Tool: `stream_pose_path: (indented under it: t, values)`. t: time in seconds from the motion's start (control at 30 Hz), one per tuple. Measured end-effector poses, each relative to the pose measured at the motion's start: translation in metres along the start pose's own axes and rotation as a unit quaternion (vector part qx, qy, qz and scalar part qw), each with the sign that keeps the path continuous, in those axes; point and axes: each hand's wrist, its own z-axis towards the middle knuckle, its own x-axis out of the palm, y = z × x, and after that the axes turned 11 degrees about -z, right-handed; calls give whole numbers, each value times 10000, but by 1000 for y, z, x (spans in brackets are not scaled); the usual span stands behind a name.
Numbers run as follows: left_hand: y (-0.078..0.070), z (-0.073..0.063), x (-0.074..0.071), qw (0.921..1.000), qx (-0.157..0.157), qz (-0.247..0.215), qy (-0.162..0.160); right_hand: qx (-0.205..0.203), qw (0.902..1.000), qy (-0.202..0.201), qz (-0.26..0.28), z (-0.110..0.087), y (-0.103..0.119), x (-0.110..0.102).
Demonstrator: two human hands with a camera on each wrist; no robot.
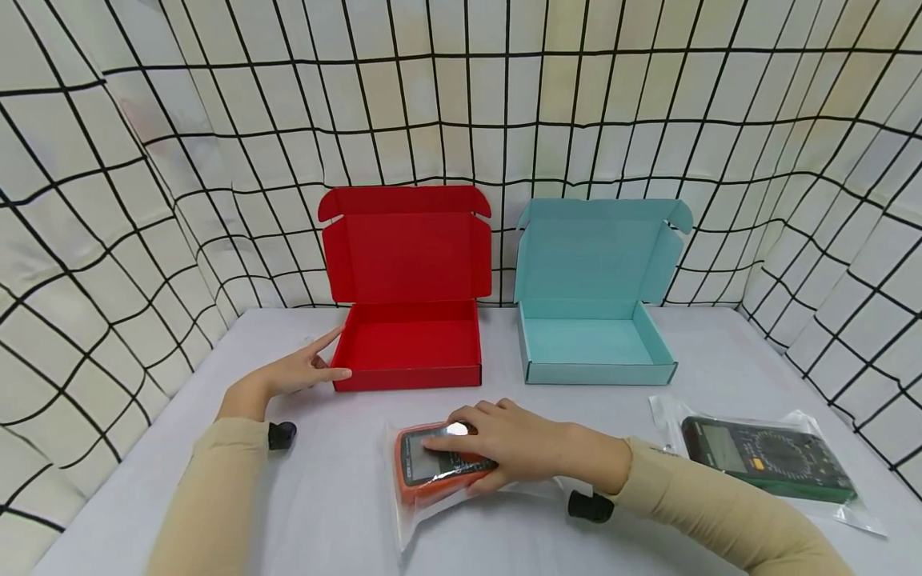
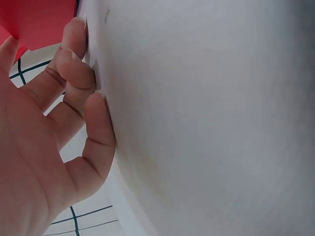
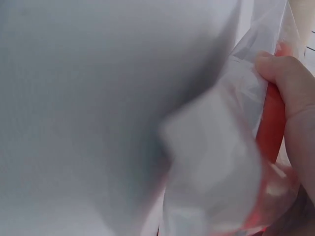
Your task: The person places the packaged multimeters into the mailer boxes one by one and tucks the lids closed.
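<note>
An open red box [image 1: 407,378] stands left of centre, its lid raised at the back. My left hand [image 1: 298,372] is at its front left corner, index finger along the left side and thumb at the front. In the left wrist view the other fingers [image 2: 100,132] lie bent against the tabletop. My right hand [image 1: 515,444] grips an orange-cased multimeter [image 1: 421,464] in a clear plastic bag, in front of the red box. The right wrist view shows the thumb [image 3: 283,71] against the bagged orange edge; the bag's loose end [image 3: 211,152] is blurred.
An open light-blue box [image 1: 598,374] stands right of the red one. At the right lies a green-cased multimeter [image 1: 774,460] in a clear bag, beyond my right forearm. A white cloth with black grid lines [image 1: 504,88] encloses the white table [image 1: 324,496] at the back and sides.
</note>
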Motion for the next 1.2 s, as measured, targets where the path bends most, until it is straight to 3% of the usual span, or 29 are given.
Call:
stream_pose_path:
  t: [0.4,0.93,1.2]
  values:
    - [-1,1,1,10000,17,-29,9,359,9991,-192,138,-2,-15,-19]
    - [1,-2,-2,9994,276,102,160,616,9926,-1043,-107,8,-55,-48]
    - [1,-2,-2,9996,252,-69,145,704,9923,-1014,-38,22,-70,-53]
